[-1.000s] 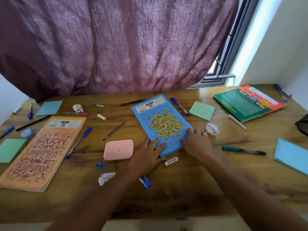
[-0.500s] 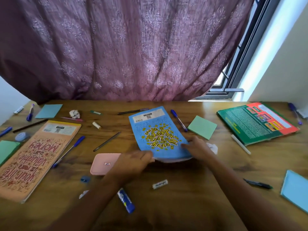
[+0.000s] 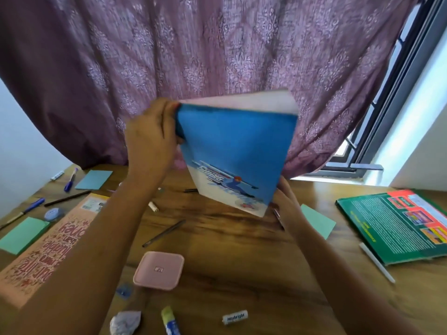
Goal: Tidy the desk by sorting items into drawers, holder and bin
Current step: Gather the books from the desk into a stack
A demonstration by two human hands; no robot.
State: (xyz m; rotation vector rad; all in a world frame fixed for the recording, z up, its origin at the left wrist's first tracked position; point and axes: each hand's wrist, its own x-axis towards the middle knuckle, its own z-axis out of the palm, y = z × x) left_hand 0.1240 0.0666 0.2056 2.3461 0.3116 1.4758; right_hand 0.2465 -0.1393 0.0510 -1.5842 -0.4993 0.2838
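Far left of the blue book (image 3: 237,153), an orange notebook (image 3: 48,240) is seen lying flat on the desk (image 3: 242,250), with a green pad (image 3: 23,234) just beside its outer edge. At the book's top left corner, the cover is gripped by the left hand (image 3: 150,139), fingers curled round the edge. The book itself is held clear above the desk, tilted, its skier picture facing the camera. Below the book, a pink box (image 3: 158,270) is set on the wood. The book's bottom right corner is held by the right hand (image 3: 287,206), fingers mostly hidden behind it. Right of the book, a green book (image 3: 396,226) is laid flat.
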